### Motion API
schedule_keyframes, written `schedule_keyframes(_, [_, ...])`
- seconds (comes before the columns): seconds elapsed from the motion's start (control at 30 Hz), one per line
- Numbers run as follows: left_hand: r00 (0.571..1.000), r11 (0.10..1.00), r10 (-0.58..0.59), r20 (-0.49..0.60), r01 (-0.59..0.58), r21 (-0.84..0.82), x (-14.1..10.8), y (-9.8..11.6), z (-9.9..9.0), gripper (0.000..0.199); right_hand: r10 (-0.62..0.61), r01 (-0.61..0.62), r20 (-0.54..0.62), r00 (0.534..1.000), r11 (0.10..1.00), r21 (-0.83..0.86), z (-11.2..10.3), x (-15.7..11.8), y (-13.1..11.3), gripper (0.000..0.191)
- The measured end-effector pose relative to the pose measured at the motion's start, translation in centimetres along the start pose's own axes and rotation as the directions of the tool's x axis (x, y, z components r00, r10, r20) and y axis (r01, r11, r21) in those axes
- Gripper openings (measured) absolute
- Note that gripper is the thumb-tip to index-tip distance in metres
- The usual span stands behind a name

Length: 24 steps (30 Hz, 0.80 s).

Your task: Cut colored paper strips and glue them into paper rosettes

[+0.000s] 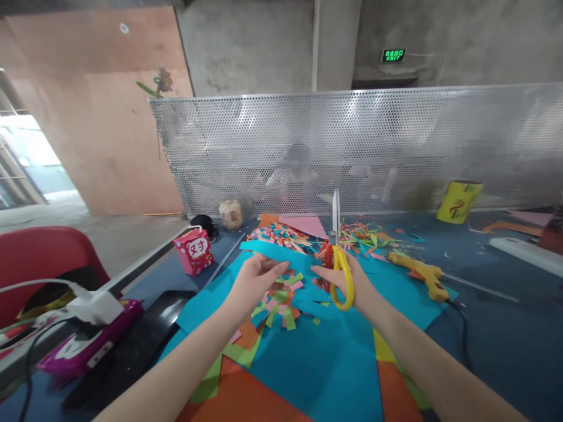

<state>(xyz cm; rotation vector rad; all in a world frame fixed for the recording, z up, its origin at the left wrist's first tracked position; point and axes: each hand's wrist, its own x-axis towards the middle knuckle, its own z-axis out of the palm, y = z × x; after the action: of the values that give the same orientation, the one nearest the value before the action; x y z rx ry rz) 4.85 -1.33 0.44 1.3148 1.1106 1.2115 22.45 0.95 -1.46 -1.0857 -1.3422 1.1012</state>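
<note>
A blue paper strip (275, 251) is pinched in my left hand (259, 278), which is closed on it above the sheets. My right hand (347, 278) is closed round the scissors (342, 275), which have yellow and red handles and blades pointing up and away. The strip's right end comes close to my right fingertips; whether they touch it I cannot tell. Beneath both hands lie small green, pink and orange paper pieces (279, 310) on large blue paper (316, 357). A heap of multicoloured cut bits (281, 234) sits just beyond the strip.
At the right are a yellow glue gun (417, 272) with its cord and a yellow tin (458, 202). On the left stand a pink box (194, 251), a black tray (132, 346) and a purple power strip (92, 340). A perforated metal screen (272, 152) spans the back.
</note>
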Motion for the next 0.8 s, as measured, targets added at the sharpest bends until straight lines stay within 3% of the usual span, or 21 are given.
schedule_keyframes(0.17, [0.976,0.985,0.175,-0.132,-0.172,0.031,0.6,0.2,-0.8,0.024,-0.051,0.077,0.201,0.978,0.99,-0.121,0.1,-1.2,-1.2,0.038])
schedule_keyframes(0.37, [0.875,0.927,0.372,-0.311,-0.367,0.075,1.3,1.6,-3.2,0.022,-0.134,0.197,0.19,0.973,0.908,-0.369,-0.4,-1.2,-0.6,0.03])
schedule_keyframes(0.43, [0.857,0.921,0.374,-0.356,-0.388,0.032,1.5,1.9,-3.8,0.022,-0.131,0.197,0.167,0.977,0.854,-0.482,-0.7,-1.0,-0.3,0.029])
schedule_keyframes(0.57, [0.867,0.925,0.321,-0.38,-0.373,-0.07,1.8,1.9,-4.4,0.024,-0.171,0.246,0.179,0.969,0.742,-0.624,-1.0,-0.9,-0.2,0.027])
schedule_keyframes(0.8, [0.882,0.943,0.269,-0.386,-0.323,-0.081,1.6,1.9,-4.1,0.026,-0.078,0.217,0.24,0.968,0.745,-0.631,-0.6,-1.1,0.1,0.026])
